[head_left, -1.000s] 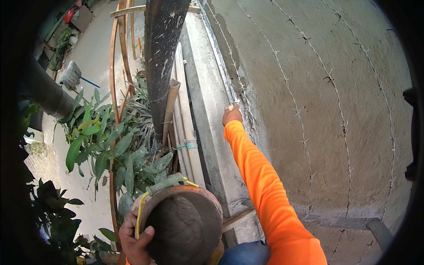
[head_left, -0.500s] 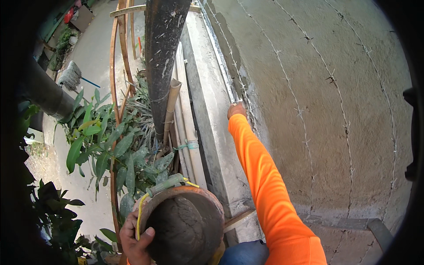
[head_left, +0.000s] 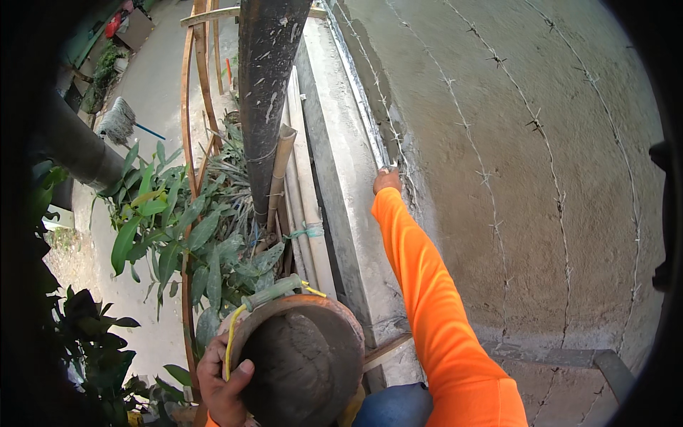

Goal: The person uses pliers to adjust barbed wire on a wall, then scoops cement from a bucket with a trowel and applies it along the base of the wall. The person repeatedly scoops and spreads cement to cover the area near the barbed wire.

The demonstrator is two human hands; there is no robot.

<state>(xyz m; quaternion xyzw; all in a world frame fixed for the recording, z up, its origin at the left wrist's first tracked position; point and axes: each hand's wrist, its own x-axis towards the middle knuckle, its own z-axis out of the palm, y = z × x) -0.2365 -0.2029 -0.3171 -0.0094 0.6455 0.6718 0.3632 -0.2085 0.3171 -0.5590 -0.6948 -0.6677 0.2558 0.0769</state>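
Your left hand point(head_left: 222, 381) curls tight over the rim of the round, rust-brown bucket point(head_left: 302, 356), heaped with grey, lumpy mortar point(head_left: 299, 363). Your right hand point(head_left: 386, 179) presses against the rough plastered wall point(head_left: 498, 128) at its left edge, by the barbed wire point(head_left: 398, 153); its grip is hidden.

Two hands, one bucket point(head_left: 299, 356) of mortar near left, one dark pole point(head_left: 265, 92), one broom point(head_left: 117, 121) far left, three barbed wire strands point(head_left: 491, 178) on the wall point(head_left: 569, 235) right.
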